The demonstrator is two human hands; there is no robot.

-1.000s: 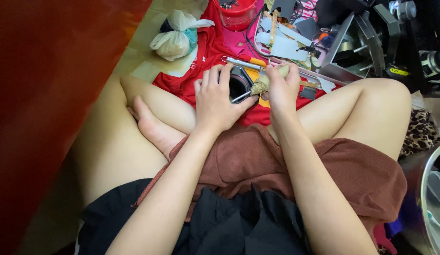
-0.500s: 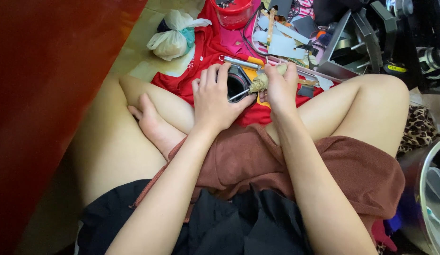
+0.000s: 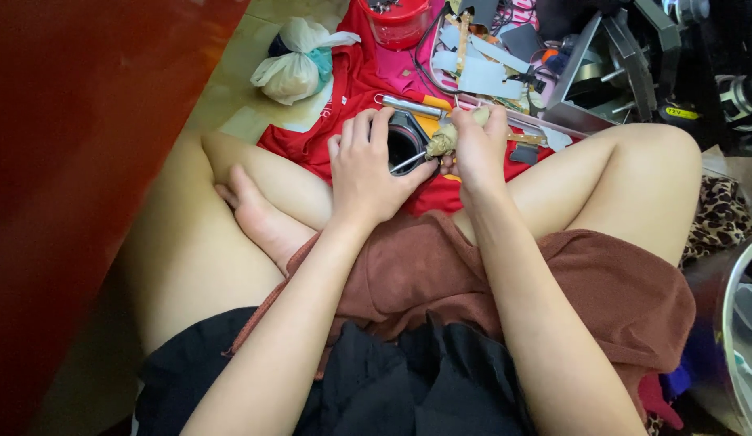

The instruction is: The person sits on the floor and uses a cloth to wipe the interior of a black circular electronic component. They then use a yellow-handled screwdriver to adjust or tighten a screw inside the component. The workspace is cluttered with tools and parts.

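A small black round object (image 3: 404,141) with a dark hollow was gripped by the left hand (image 3: 368,165), whose fingers were curled over its top and side. A thin bright metal piece (image 3: 408,162) stuck out across its opening; what kind of part it was could not be told. The object was held just above the red cloth (image 3: 344,97) spread on the floor, between the person's crossed legs.

A crumpled beige wad (image 3: 442,141), possibly a rag or tissue, was pinched by the right hand (image 3: 477,153), with the fingers closed around it. The wad was pressed against the right rim of the black object, so the two hands were seen close together, almost touching.

Beyond the hands, a silver metal rod (image 3: 412,106) with an orange part was lying on the red cloth. A knotted plastic bag (image 3: 299,60), white and pale green, was seen at the cloth's far left edge on the floor. A red plastic bowl (image 3: 400,24) was standing at the far edge of the cloth, and scattered pale cards and papers (image 3: 481,77) were lying to its right. A grey metal frame (image 3: 602,73) was seen at the far right.
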